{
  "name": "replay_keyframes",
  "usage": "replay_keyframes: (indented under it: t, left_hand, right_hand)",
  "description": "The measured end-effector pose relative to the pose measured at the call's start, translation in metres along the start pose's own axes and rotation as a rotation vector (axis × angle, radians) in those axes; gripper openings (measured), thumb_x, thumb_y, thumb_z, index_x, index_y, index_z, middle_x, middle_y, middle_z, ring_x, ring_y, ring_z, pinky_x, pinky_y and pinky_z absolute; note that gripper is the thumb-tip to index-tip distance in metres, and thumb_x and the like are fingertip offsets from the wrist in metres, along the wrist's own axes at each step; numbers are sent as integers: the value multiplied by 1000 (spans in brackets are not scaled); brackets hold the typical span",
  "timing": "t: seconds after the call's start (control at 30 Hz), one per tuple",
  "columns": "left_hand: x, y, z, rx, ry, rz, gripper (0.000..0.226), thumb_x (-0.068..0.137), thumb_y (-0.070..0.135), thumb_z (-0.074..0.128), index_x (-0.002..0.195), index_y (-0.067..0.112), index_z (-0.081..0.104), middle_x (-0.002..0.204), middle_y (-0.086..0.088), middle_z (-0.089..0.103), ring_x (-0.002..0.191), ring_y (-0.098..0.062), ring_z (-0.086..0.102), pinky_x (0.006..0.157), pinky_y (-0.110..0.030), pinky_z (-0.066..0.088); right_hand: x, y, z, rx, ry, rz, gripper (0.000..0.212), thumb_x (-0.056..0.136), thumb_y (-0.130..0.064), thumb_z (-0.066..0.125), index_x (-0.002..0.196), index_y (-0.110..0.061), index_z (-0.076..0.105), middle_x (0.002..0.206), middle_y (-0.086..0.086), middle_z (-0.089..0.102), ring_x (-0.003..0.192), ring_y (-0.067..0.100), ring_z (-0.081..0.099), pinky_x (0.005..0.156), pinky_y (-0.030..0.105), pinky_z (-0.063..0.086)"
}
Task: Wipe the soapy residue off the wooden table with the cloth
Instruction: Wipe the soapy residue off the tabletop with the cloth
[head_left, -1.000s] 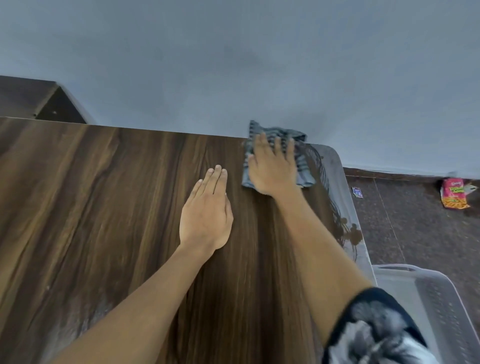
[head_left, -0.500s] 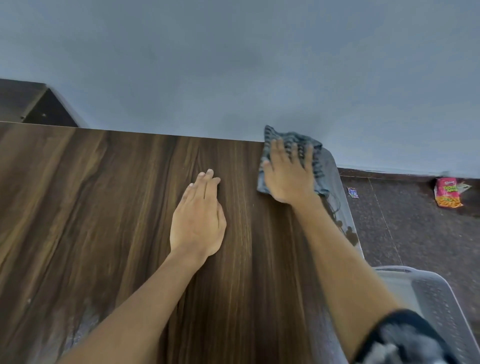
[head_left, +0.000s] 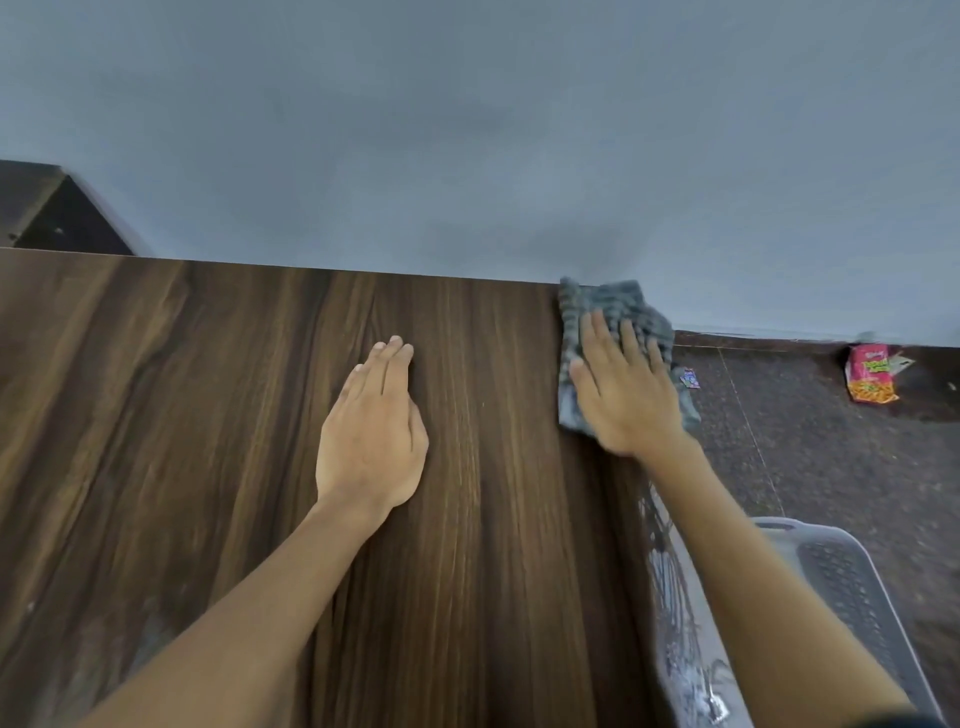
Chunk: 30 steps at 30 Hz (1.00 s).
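A grey cloth (head_left: 613, 317) is pressed by flat, straight fingers (head_left: 597, 338) at the table's (head_left: 208, 415) far right corner, where it risks being pushed off the edge.

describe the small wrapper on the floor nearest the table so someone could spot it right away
Start at the wooden table and go to its far right corner, where the right hand presses the grey cloth. Just past it lies the small wrapper, far smaller than the red and orange snack packet by the wall.
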<state>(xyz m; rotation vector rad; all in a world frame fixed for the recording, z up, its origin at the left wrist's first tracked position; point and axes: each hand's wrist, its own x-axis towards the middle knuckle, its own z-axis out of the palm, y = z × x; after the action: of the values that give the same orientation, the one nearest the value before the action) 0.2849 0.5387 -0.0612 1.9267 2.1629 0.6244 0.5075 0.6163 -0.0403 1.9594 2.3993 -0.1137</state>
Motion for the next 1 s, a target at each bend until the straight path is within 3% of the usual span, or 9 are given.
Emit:
replay_keyframes:
  t: [0.07,0.17,0.27,0.37,0.5,0.6,0.7,0.9,1.0]
  left_hand:
    - [1,-1,0,3,7,2,47,93,12,36,140,7,36,147,-6,37,137,-18,31,114,-30,21]
    - [1,-1,1,7,8,0,47,93,13,36,140,8,35,147,-6,36,137,-18,31,114,-28,19]
    - [0,-1,-1,-14,3,0,48,93,13,35,141,8,33,148,-5,35,138,-17,29,114,-28,19]
    - [-1,-1,-2,-35,10,6,47,93,13,35,140,7,34,147,-6,37,137,-17,30,114,-32,25]
    - [0,1,-1,-35,13,5,46,94,13,35,140,7,36,147,-6,37,137,-18,31,114,-31,23]
    - [1,0,0,-28,18,2,46,95,13,35,141,8,35,147,-5,36,137,-18,31,114,-31,23]
    - [1,0,-1,-31,24,-3,45,95,12,37,140,8,35,147,-5,37,137,-17,31,114,-32,24]
    - [-17,7,-5,-84,26,-38,44,95,9,39,139,7,37,144,-7,41,135,-19,34,108,-36,33]
    - [-49,15,-7,-103,26,-63,45,94,7,41,139,8,37,144,-9,41,135,-20,34,110,-36,32]
  right_hand:
    - [43,-12,-3,21,-30,39,57,102,-38,14,151,-13,1,159,6,1,145,30,2,116,45,1]
    - [60,-56,0,40,-44,-57,57,102,-38,11,151,-12,-1,158,7,-1,145,30,0,117,44,1]
    - [12,-87,10,106,15,-250,55,101,-38,13,151,-15,6,158,3,7,145,25,3,116,39,0]
    - [-57,-78,9,126,10,-370,60,96,-43,3,150,-19,11,157,-4,11,145,20,4,117,36,1]
    - [-57,-21,5,61,22,-145,69,89,-46,-3,151,-18,8,157,-3,10,145,20,6,115,36,3]
    - [1,-15,3,38,-15,36,59,99,-42,7,151,-15,4,159,2,3,145,26,2,116,42,2]
    - [29,-53,5,54,-45,-9,56,102,-38,11,151,-15,-2,159,4,-3,145,29,-3,116,43,-1]
    - [-113,-79,16,179,29,-334,53,101,-38,16,150,-21,18,156,-6,17,145,18,8,118,38,6]
    - [-184,-39,20,131,24,-229,53,100,-39,13,148,-20,28,152,-7,27,143,18,20,113,37,13]
